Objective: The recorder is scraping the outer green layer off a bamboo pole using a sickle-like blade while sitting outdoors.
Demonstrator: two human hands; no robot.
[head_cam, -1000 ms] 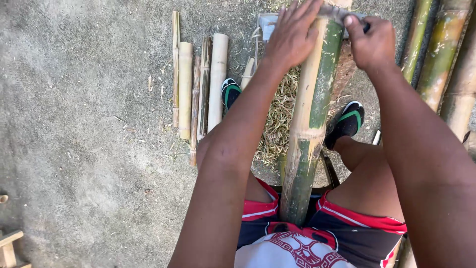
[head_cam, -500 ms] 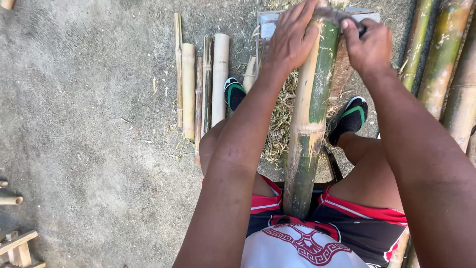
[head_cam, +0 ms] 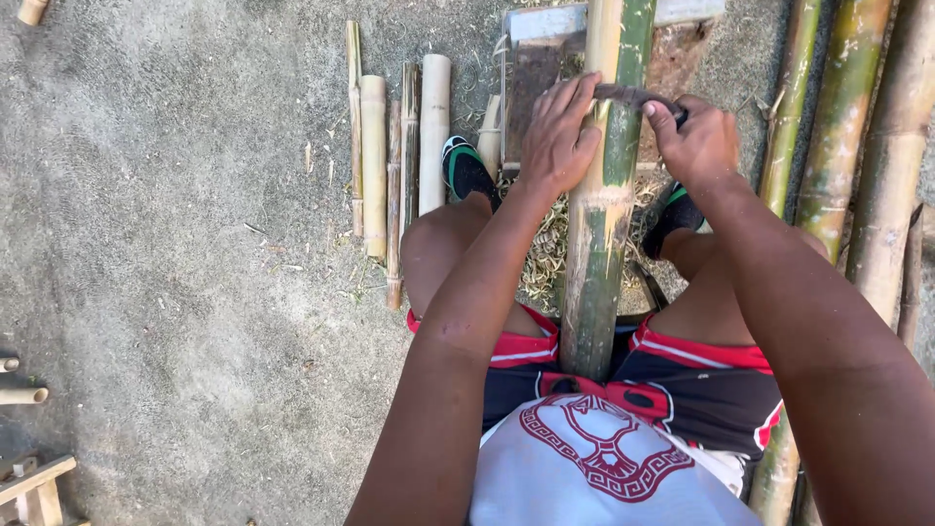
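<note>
A long green and yellow bamboo pole (head_cam: 606, 209) runs from my lap away between my legs. A curved dark blade (head_cam: 631, 95) lies across the pole. My left hand (head_cam: 557, 136) grips the blade's left end against the pole. My right hand (head_cam: 697, 139) is closed on the blade's right end, beside the pole. Pale shavings (head_cam: 543, 253) lie on the ground under the pole, between my dark shoes.
Several cut bamboo pieces (head_cam: 401, 156) lie side by side on the concrete at my left. Long bamboo poles (head_cam: 849, 146) lie along my right. A wooden block (head_cam: 545, 39) sits under the pole's far part. Wooden bits (head_cam: 24, 477) at bottom left.
Both hands and the blade have slid along the pole toward me. The view shifted so the pole's far end now runs out of the top.
</note>
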